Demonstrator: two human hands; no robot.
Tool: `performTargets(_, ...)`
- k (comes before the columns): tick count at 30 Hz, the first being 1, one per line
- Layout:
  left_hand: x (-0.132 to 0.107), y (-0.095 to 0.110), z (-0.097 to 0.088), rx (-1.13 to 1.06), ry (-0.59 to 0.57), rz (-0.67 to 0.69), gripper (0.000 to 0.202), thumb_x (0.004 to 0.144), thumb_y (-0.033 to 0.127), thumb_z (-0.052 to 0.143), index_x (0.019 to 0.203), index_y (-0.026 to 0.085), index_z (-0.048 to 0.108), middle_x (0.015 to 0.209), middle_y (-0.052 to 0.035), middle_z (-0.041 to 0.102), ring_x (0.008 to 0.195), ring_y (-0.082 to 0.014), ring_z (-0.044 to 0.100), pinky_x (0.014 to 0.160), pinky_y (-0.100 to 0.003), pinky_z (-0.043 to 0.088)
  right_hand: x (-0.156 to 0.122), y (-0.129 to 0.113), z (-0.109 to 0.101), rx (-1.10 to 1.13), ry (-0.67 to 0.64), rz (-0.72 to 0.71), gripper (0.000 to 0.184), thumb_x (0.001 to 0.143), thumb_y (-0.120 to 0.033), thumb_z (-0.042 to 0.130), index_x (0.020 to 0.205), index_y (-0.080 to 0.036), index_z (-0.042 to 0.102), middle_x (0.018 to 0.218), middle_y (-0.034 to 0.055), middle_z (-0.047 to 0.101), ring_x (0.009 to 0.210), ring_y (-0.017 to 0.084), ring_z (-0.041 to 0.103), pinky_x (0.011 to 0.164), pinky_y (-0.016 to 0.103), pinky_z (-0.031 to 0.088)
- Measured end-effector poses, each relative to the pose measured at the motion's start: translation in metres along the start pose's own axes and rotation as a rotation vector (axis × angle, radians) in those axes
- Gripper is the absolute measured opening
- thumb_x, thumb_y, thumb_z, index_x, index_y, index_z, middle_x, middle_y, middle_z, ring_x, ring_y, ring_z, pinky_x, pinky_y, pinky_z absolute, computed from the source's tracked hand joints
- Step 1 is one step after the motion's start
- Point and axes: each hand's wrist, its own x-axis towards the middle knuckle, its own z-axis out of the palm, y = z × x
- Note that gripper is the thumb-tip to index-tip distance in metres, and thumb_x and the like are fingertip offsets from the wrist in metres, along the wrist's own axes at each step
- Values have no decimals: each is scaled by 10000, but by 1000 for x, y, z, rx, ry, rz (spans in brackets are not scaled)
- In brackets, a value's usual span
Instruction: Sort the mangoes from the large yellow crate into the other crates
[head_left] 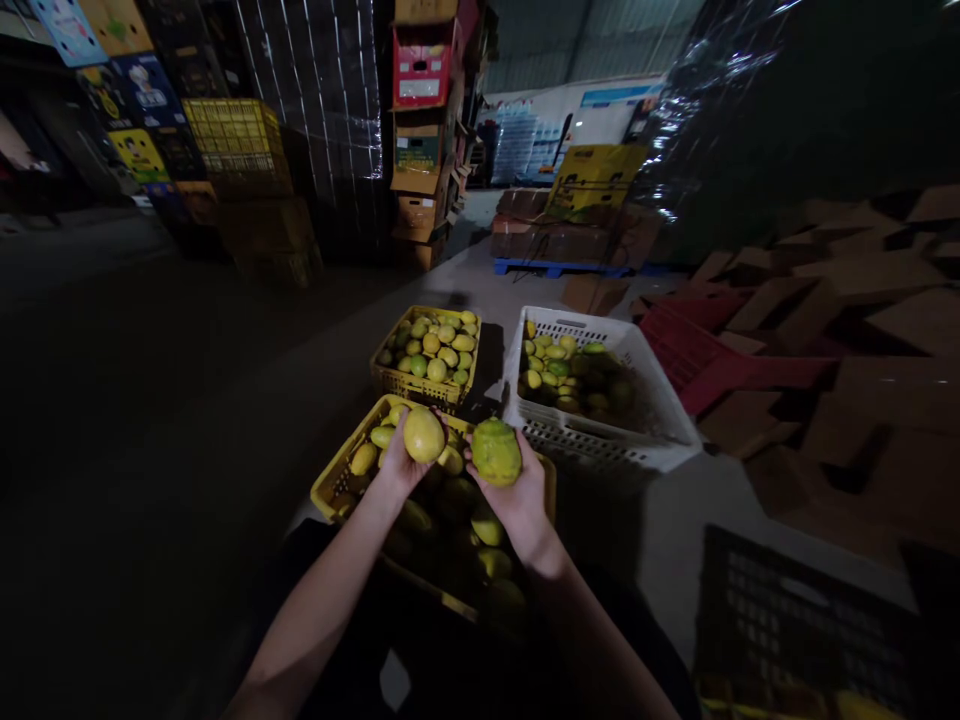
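Note:
My left hand (399, 462) is closed round a yellow fruit (424, 434), holding it above the near yellow crate (339, 478). My right hand (517, 497) grips a greener, blotchy fruit (496, 451) beside it, over the same crate. That crate holds several yellow-green fruits and sits directly below both forearms. Beyond it stand a second yellow crate (390, 381) filled with fruit and a white crate (645, 362) partly filled with fruit.
A dark crate (787, 620) stands at the lower right. Flattened cardboard (862, 340) and a red crate (690, 345) are piled at the right. Stacked boxes and yellow crates (236, 140) rise at the back left, a blue pallet (562, 268) behind. The floor at the left is dark.

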Motion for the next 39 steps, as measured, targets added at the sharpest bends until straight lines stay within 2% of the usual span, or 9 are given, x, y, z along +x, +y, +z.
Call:
performTargets(5,5,-3,-5,133,72,-19,382,1013,441,444,907,135,645,722,-65,684,618,-168,660,536,-254,557,9,11,-1,54,20,107,137,783,-366,687,764,-234,655,705,60,762,577,218,706,502,316,571)
performTargets(8,10,-1,-9,95,122,26,274,954,411,546,913,155,637,700,-43,662,613,-168,654,573,-269,561,12,12,-2,103,68,105,144,799,-357,697,780,-223,648,689,58,757,576,227,708,535,339,592)
performTargets(11,16,-1,-11,11,187,17,285,968,399,491,937,158,639,713,-47,660,627,-172,652,589,-274,552,12,6,1,142,104,109,126,855,-339,634,816,-220,648,719,31,766,627,214,726,590,338,613)
performTargets(15,21,-5,-12,-72,246,54,299,987,309,398,961,139,643,741,-71,658,642,-177,647,600,-271,533,9,-5,8,138,298,137,132,903,-294,554,897,-222,665,727,-2,761,624,204,726,578,353,622)
performTargets(19,20,-8,-12,-96,286,120,232,934,385,554,924,159,606,702,-31,621,640,-185,630,672,-309,553,8,-10,7,96,324,175,149,906,-315,546,901,-214,655,706,7,746,601,208,714,546,343,611)
performTargets(22,18,-8,-12,-120,292,118,226,917,389,596,916,164,590,701,-22,613,633,-175,620,664,-297,552,10,-9,2,38,323,214,185,916,-309,499,883,-210,652,673,26,733,560,212,701,495,322,583)
performTargets(28,18,-10,-8,-140,212,81,241,972,255,433,972,126,636,748,-89,637,669,-193,645,654,-295,553,15,-2,2,-35,352,354,291,931,-252,404,902,-201,689,641,90,728,512,220,680,439,297,557)
performTargets(35,15,-3,-8,-107,282,130,225,906,396,616,932,173,599,706,-23,619,622,-169,631,614,-286,560,13,0,4,-37,345,218,81,829,-248,580,875,-231,644,649,-19,722,501,187,677,480,315,585)
performTargets(39,17,-2,-8,-101,252,67,225,965,309,482,966,142,633,701,-67,634,610,-174,631,583,-266,535,14,-4,-1,-8,369,284,198,859,-294,479,885,-209,655,676,44,728,555,203,699,473,305,581)
